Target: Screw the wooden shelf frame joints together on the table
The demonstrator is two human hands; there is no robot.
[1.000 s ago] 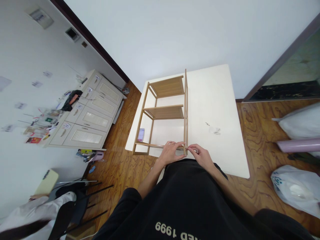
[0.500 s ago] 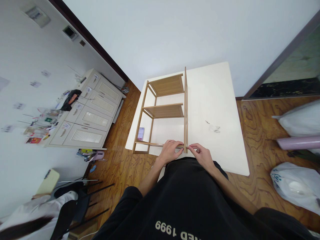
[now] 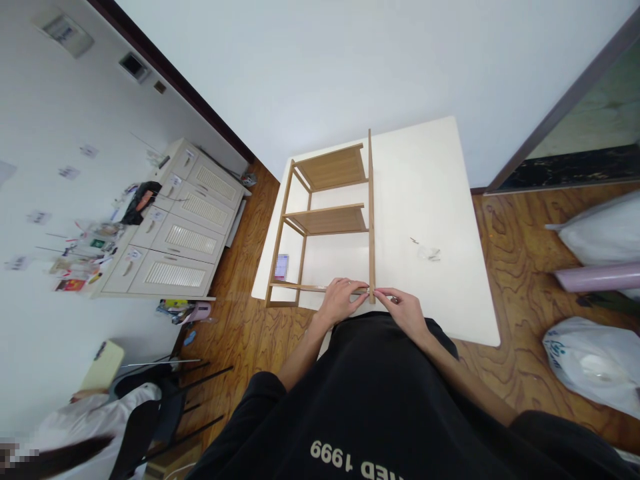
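Note:
A wooden shelf rack (image 3: 329, 221) with light-brown slatted boards stands on the white table (image 3: 425, 193). My left hand (image 3: 343, 300) is closed around the right end of its nearest board, thumb and fingers against the corner by the side frame (image 3: 371, 220). On the frame's outer side, my right hand (image 3: 403, 308) pinches at the same corner; anything small between its fingertips is hidden. To the right on the tabletop lie small dark metal pieces (image 3: 414, 240) and a crumpled clear plastic bag (image 3: 429, 254).
A phone-like flat object (image 3: 281, 267) lies by the rack's left side. A white cabinet (image 3: 173, 233) topped with clutter stands to the left. At lower left, a person in a white sleeve (image 3: 85, 427) sits near a black chair (image 3: 143, 427). White plastic bags (image 3: 595, 360) are on the floor at right.
The view has shifted slightly. Both hands stay at the same corner of the rack, with only a small shift of the right fingertips along the frame.

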